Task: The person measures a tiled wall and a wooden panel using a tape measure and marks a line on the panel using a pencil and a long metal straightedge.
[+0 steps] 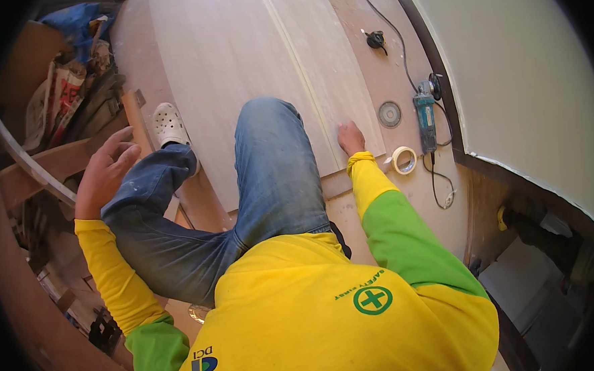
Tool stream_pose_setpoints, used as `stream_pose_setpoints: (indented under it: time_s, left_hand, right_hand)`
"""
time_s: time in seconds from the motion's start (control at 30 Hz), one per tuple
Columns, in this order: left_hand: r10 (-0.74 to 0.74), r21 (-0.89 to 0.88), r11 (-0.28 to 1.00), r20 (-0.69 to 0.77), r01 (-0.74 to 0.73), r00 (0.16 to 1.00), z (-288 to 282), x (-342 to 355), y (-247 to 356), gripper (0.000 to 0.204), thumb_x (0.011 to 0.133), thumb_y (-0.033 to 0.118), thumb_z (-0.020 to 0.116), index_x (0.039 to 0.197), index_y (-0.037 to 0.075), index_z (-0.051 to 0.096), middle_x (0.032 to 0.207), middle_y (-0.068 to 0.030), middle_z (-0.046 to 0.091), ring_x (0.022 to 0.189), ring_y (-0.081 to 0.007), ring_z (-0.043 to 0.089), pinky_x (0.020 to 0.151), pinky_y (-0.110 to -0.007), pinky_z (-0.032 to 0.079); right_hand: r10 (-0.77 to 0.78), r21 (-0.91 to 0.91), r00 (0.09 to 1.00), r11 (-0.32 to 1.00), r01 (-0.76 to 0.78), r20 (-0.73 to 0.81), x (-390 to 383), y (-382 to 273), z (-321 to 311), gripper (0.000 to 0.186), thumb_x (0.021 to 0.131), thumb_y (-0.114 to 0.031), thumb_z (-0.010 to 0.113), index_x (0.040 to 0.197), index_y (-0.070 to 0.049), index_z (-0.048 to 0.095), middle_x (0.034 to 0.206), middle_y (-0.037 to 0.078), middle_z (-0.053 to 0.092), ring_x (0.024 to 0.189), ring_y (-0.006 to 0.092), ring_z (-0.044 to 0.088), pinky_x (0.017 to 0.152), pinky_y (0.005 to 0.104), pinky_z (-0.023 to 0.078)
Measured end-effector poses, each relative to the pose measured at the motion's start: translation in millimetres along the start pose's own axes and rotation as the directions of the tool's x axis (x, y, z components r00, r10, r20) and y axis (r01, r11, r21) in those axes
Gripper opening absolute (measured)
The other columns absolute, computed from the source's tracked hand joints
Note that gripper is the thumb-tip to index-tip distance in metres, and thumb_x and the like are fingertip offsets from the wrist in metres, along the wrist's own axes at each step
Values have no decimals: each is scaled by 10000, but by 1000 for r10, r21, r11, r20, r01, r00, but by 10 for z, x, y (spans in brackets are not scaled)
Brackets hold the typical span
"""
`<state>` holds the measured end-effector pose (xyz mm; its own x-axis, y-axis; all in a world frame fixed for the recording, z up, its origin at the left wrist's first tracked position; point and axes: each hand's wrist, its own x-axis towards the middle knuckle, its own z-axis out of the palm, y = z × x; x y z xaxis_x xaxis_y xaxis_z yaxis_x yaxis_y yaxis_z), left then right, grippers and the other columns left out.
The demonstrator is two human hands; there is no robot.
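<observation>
A large pale wooden panel [195, 29] lies in front of me, with a pale yellow strip [297, 58] running along its length. My right hand [351, 138] rests low on the panel, just right of that strip. Its fingers are curled in, and whatever they may hold is hidden. A roll of masking tape [404, 160] lies close to the right wrist. Off to the left, my left hand [105, 172] hangs in the air above my bent leg. Its fingers are extended and it holds nothing.
An angle grinder [427, 121] with a trailing cord lies right of the panel. Near it are a round grey disc [389, 114] and a small black part [375, 40]. A big pale board [519, 59] stands at the right. Scrap bags [67, 90] and timber crowd the left.
</observation>
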<state>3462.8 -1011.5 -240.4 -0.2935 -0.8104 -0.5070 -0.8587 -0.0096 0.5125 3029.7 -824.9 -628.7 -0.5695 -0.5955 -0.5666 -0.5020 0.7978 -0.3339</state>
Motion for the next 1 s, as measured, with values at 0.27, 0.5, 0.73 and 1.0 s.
stream_pose_setpoints:
  time_s: [0.27, 0.5, 0.73, 1.0]
  left_hand:
    - [-1, 66, 998, -31, 3, 1000, 4, -57, 21, 470, 926, 286, 599, 1299, 15, 509, 987, -133, 669, 889, -208, 613, 831, -306, 472]
    - [-2, 43, 999, -25, 3, 1000, -9, -55, 25, 482, 919, 284, 608, 1295, 0, 508, 951, -146, 671, 860, -231, 618, 805, -315, 476]
    - [2, 62, 998, -58, 2, 998, -6, -81, 46, 472, 911, 274, 621, 1278, -5, 520, 926, -150, 674, 837, -232, 624, 794, -320, 483]
    - [-13, 28, 1000, -62, 14, 998, -44, -114, 121, 480, 898, 292, 642, 1263, 3, 528, 901, -147, 673, 808, -232, 619, 784, -318, 486]
  right_hand:
    - [-33, 15, 999, 999, 33, 8, 24, 14, 9, 464, 924, -412, 446, 1069, 13, 566, 1074, 297, 602, 1038, 468, 555, 885, 498, 437]
    - [-39, -52, 998, 998, 41, 39, 42, 7, 3, 423, 924, -370, 443, 1109, -9, 562, 1133, 277, 598, 1055, 455, 563, 903, 494, 448]
    - [-11, -57, 996, 998, 16, 90, 91, 26, -15, 486, 932, -416, 433, 1134, 11, 549, 1132, 300, 591, 1082, 464, 548, 933, 491, 429]
    - [9, -94, 991, 996, 4, 135, 125, -28, -36, 475, 942, -397, 429, 1174, 5, 530, 1186, 288, 573, 1119, 449, 541, 946, 488, 435]
